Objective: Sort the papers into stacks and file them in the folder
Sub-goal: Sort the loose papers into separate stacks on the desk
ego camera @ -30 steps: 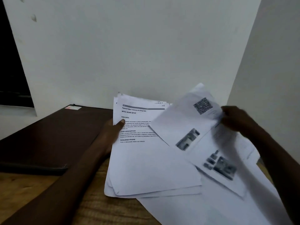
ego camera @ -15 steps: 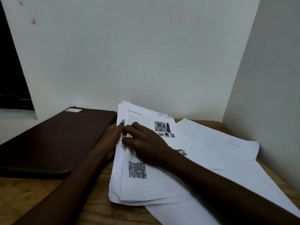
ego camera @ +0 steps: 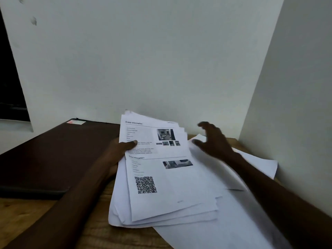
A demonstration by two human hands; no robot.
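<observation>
Wooden desk in a dim corner of white walls. At the left, lying flat and apparently closed: dark folder. Just beside it, far end lifted off the desk: stack of papers, edges ragged, printed sheet with a QR code on top. Gripped at its left edge by the left hand, thumb pressed on the top sheet, other fingers hidden underneath. Further right, above the loose sheets: right hand, fingers spread wide, holding nothing, blurred. Probably reaching for another sheet.

Likely trouble from here: with a one-sided grip and uneven edges, could slide and fan out over the desk. Could drag up two loose sheets at once and muddle the sorting. Could crease a corner against the wall. Nothing filed yet.
</observation>
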